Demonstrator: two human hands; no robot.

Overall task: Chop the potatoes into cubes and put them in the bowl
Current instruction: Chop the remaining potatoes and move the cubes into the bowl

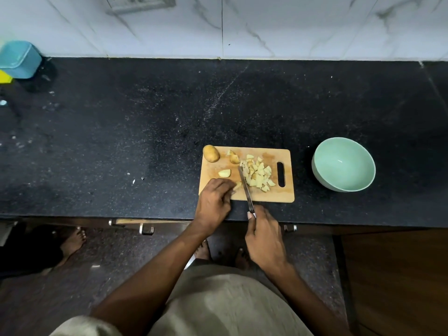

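Observation:
A wooden cutting board (266, 195) lies on the black counter. A whole potato (211, 153) rests on its far left corner, with a cut chunk (234, 157) beside it and another piece (224, 173) nearer me. A pile of several potato cubes (258, 174) sits mid-board. My left hand (213, 202) presses a potato piece (238, 185) against the board. My right hand (264, 236) grips a knife (245, 187) whose blade lies along that piece, beside the cube pile. A pale green bowl (343, 164) stands empty to the right of the board.
A blue container (20, 58) and a yellow object (5, 76) sit at the counter's far left. A marble-tiled wall with a socket (140, 2) backs the counter. Drawer handles (146, 229) show below the counter edge. Another person's bare foot (72, 243) stands on the floor at left.

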